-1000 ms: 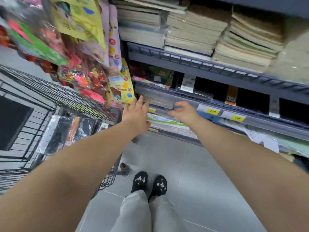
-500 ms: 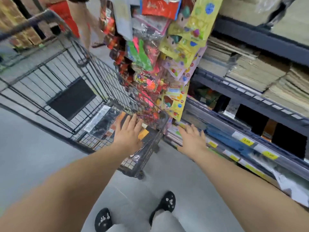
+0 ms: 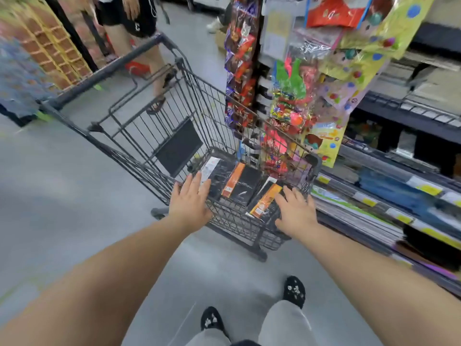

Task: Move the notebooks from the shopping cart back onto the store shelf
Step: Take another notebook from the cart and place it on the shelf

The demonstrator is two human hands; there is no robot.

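Reaching: both hands swung from shelf [image 3: 389, 196] to cart [image 3: 262, 236]
Left hand [image 3: 190, 199]: spread, empty
Right hand [image 3: 295, 211]: spread over notebooks [image 3: 239, 186], next grab

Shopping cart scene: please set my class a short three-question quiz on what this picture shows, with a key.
1. True or false: the left hand is already holding a notebook.
2. Which side of the shopping cart is the store shelf on, as the person sees it? A) left B) right C) behind the person
3. Fill in: the notebook nearest the right hand has black and ____ on its cover.

Key
1. False: both hands are open and spread above the notebooks.
2. B.
3. Orange: the orange-and-black notebook.
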